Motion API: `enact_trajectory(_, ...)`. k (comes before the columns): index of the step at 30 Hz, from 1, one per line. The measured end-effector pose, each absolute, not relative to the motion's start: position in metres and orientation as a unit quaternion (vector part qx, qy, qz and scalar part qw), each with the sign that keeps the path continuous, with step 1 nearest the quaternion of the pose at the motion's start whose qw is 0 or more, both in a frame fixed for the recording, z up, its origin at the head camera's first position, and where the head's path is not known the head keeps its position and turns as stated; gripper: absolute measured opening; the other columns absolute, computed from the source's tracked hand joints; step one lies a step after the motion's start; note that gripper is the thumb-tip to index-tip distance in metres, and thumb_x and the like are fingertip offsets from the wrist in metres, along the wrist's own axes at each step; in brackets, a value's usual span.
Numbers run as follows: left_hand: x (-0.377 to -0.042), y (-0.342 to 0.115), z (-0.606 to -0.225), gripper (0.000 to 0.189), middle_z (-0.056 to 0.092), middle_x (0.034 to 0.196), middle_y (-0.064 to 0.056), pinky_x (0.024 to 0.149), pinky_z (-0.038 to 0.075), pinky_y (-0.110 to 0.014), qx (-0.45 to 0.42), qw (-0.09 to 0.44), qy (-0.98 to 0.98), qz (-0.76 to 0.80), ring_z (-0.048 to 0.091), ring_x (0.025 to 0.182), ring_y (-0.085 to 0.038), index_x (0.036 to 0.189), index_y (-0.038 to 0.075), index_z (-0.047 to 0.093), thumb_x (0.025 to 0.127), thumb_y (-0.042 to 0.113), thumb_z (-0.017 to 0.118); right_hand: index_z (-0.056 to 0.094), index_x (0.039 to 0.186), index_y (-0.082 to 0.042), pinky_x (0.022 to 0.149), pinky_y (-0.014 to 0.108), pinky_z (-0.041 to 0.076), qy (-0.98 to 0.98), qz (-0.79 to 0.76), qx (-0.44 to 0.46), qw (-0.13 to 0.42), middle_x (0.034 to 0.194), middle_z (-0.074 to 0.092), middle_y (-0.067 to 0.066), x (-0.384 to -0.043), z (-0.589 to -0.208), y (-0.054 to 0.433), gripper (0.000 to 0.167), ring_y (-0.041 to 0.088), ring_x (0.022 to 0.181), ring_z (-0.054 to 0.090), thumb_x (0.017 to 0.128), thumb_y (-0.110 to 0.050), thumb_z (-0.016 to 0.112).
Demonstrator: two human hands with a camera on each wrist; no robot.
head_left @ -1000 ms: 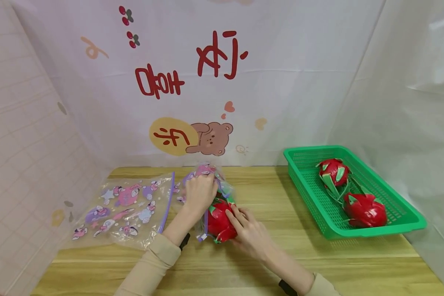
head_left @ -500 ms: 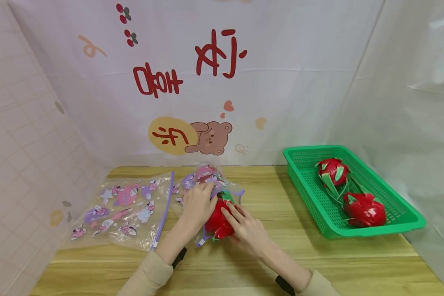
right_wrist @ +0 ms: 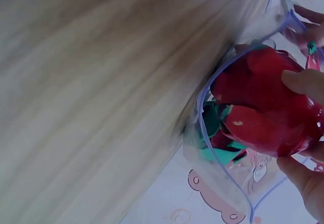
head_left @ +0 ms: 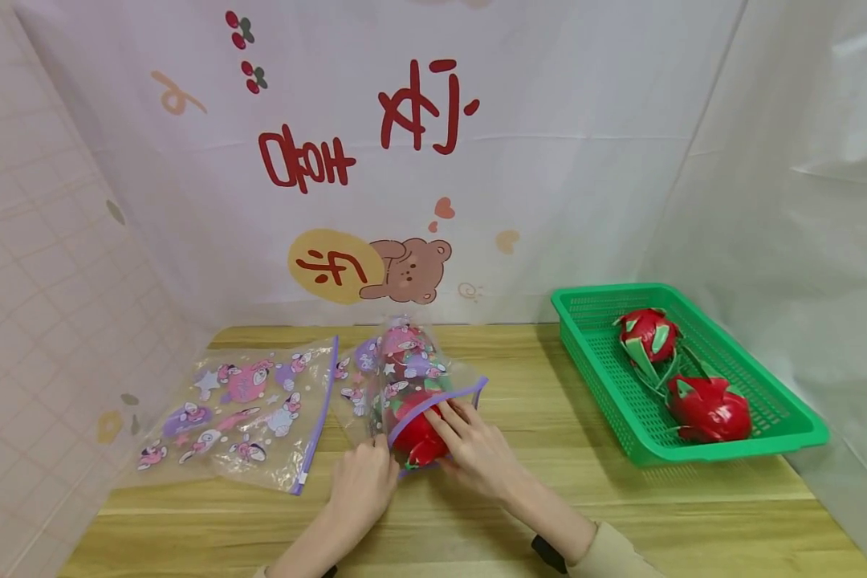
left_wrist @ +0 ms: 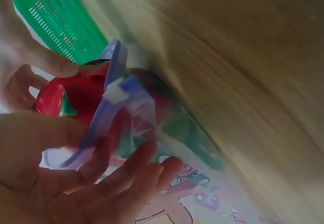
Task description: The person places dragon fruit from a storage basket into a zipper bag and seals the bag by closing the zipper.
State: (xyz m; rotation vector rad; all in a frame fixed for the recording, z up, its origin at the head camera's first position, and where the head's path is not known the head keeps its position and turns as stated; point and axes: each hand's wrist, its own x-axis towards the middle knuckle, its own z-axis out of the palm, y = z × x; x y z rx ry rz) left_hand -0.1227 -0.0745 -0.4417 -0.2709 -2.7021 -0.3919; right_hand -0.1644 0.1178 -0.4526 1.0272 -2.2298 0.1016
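Observation:
A red dragon fruit (head_left: 421, 440) with green-tipped scales sits partly inside the mouth of a clear printed zip bag (head_left: 403, 341). My right hand (head_left: 486, 456) grips the fruit from the right, with the thumb and fingertips spread over its skin in the right wrist view. At the near left corner of the mouth, my left hand (head_left: 364, 480) pinches the bag's purple zip edge (left_wrist: 104, 115), beside the white slider (left_wrist: 116, 91). Deeper in the bag, more red and green shows through the plastic, partly hidden by the print.
A second zip bag (head_left: 242, 409) lies flat on the wooden table at the left, its purple zip edge facing the hands. At the right stands a green basket (head_left: 600, 385) holding two dragon fruits (head_left: 711, 411). A printed white sheet (head_left: 563, 177) rises behind the table.
My left hand has come from the bag's top down to its near left corner. The bag's mouth now reaches over the upper part of the dragon fruit. My right hand stays on the fruit.

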Motion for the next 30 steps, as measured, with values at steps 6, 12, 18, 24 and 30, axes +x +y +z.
enact_trajectory(6, -0.125, -0.071, -0.441, 0.016, 0.053, 0.059, -0.004, 0.035, 0.036, -0.028, -0.103, 0.223, -0.959, -0.141, 0.053, 0.043, -0.022, 0.076, 0.005, 0.051, 0.079, 0.009, 0.066, 0.060, 0.121, -0.006, 0.072, 0.034, 0.059, -0.838, 0.055, 0.408, 0.358, 0.123, 0.063, 0.012, -0.173, -0.459, 0.108, 0.068, 0.029, 0.110, 0.057, 0.062, -0.028, 0.086)
enact_trajectory(12, -0.124, -0.068, -0.441, 0.023, 0.056, 0.059, -0.007, 0.036, 0.038, -0.031, -0.103, 0.257, -0.951, -0.140, 0.055, 0.044, -0.025, 0.076, 0.005, 0.050, 0.078, 0.014, 0.071, 0.054, 0.131, -0.005, 0.084, 0.033, 0.057, -0.854, 0.077, 0.387, 0.339, 0.135, 0.056, 0.014, -0.180, -0.462, 0.103, 0.075, 0.030, 0.120, 0.055, 0.066, -0.029, 0.084)
enact_trajectory(18, -0.115, -0.070, -0.442, 0.025, 0.057, 0.062, -0.009, 0.039, 0.040, -0.033, -0.089, 0.206, -0.965, -0.132, 0.054, 0.046, -0.025, 0.074, 0.002, 0.058, 0.071, 0.018, 0.076, 0.051, 0.133, -0.005, 0.089, 0.037, 0.055, -0.856, 0.085, 0.394, 0.323, 0.136, 0.054, 0.019, -0.185, -0.463, 0.107, 0.077, 0.033, 0.120, 0.057, 0.068, -0.030, 0.084)
enact_trajectory(24, -0.113, -0.073, -0.443, 0.015, 0.054, 0.063, -0.008, 0.039, 0.039, -0.033, -0.091, 0.201, -0.966, -0.135, 0.052, 0.046, -0.025, 0.071, 0.003, 0.056, 0.073, 0.010, 0.070, 0.055, 0.130, -0.010, 0.088, 0.035, 0.055, -0.841, 0.096, 0.441, 0.298, 0.139, 0.052, 0.015, -0.186, -0.456, 0.115, 0.062, 0.029, 0.120, 0.057, 0.074, -0.017, 0.080)
enact_trajectory(30, -0.120, -0.075, -0.441, 0.013, 0.055, 0.065, -0.007, 0.037, 0.036, -0.026, -0.096, 0.216, -0.956, -0.172, 0.049, 0.044, -0.019, 0.076, 0.004, 0.055, 0.081, 0.008, 0.066, 0.060, 0.123, -0.007, 0.083, 0.036, 0.057, -0.826, 0.077, 0.446, 0.336, 0.123, 0.064, 0.012, -0.190, -0.455, 0.115, 0.055, 0.027, 0.106, 0.065, 0.073, -0.017, 0.080)
